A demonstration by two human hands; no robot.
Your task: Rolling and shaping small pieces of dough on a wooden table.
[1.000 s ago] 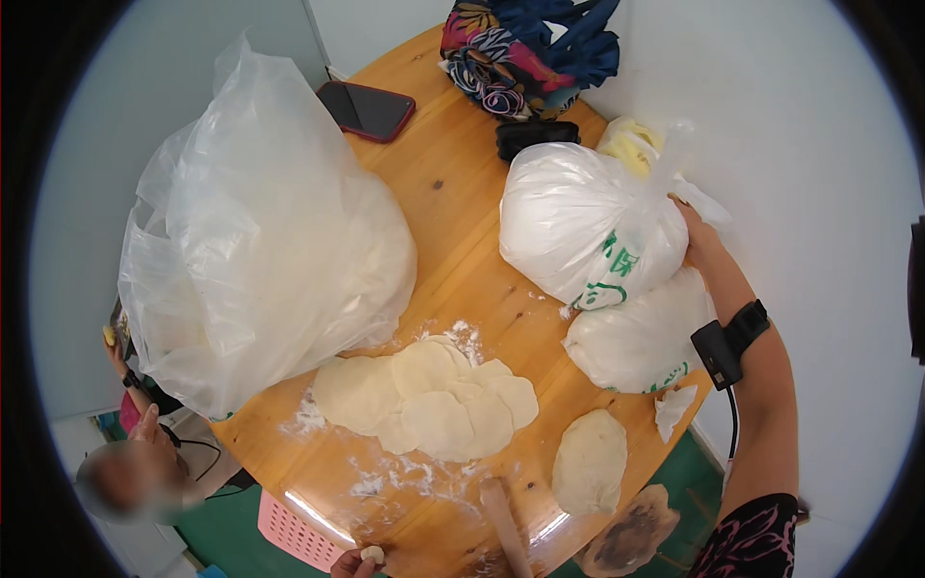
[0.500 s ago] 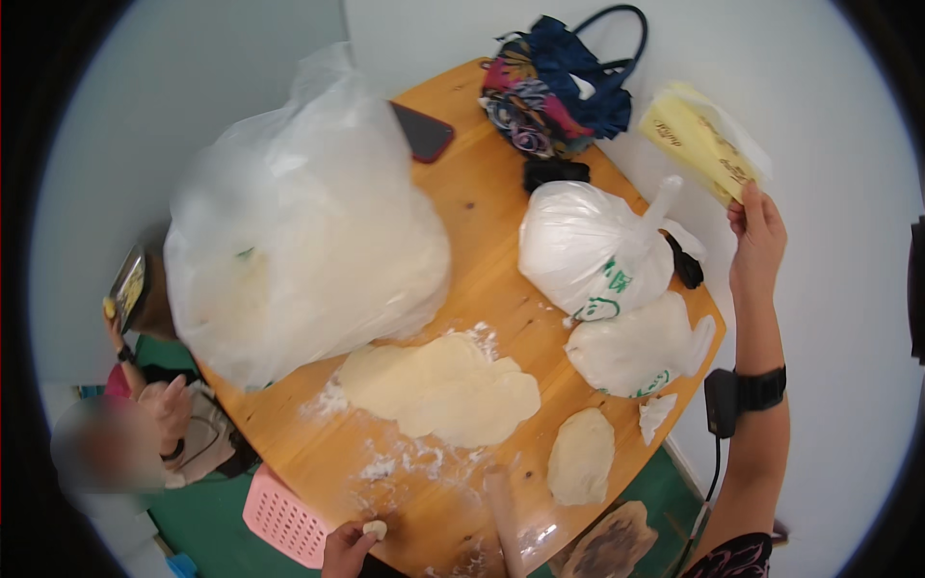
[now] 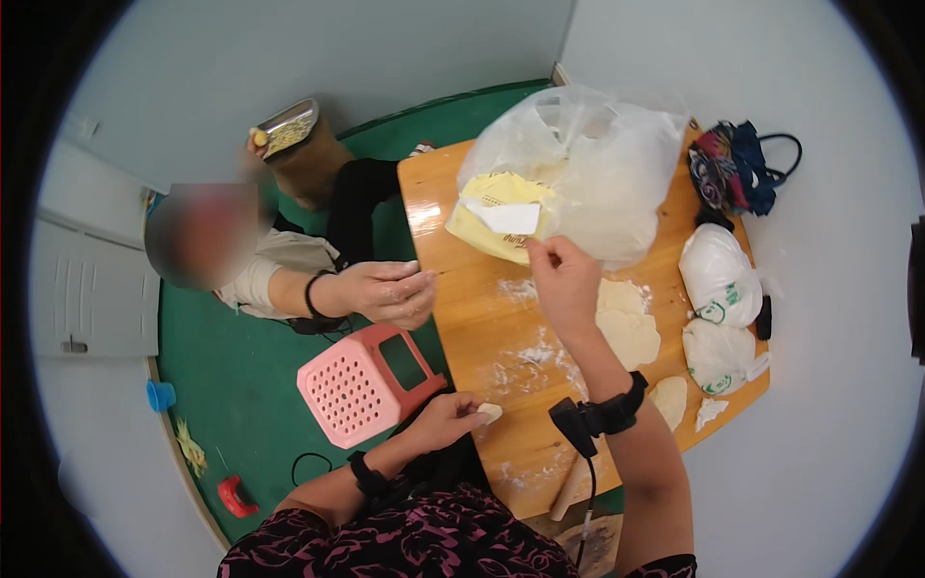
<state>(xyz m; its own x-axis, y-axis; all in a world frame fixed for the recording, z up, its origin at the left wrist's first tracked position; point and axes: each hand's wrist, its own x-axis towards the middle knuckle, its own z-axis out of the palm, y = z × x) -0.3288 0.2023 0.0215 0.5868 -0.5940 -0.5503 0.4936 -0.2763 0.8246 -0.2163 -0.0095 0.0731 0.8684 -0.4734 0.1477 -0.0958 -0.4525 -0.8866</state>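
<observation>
My right hand [image 3: 562,279] is raised over the round wooden table [image 3: 482,318] and pinches a yellow packet [image 3: 493,226] with a white label by its near edge. Behind the packet stands a large clear plastic bag [image 3: 597,169] of white stuff. At the table's near left edge, my left hand [image 3: 445,420] is closed on a small lump of dough [image 3: 489,412]. Flat rounds of dough [image 3: 628,323] lie on the floured tabletop to the right of my right forearm. Another person's floury hand [image 3: 390,292] reaches toward the table's left edge.
Two tied white bags [image 3: 718,275] [image 3: 718,354] sit at the table's right side, with a colourful handbag [image 3: 737,166] behind them. A pink perforated stool [image 3: 361,383] stands on the green floor at left. A rolling pin [image 3: 567,489] lies at the near edge.
The view has swung left toward the other person and the stool. My right hand has carried the yellow packet from the far right across to the large bag.
</observation>
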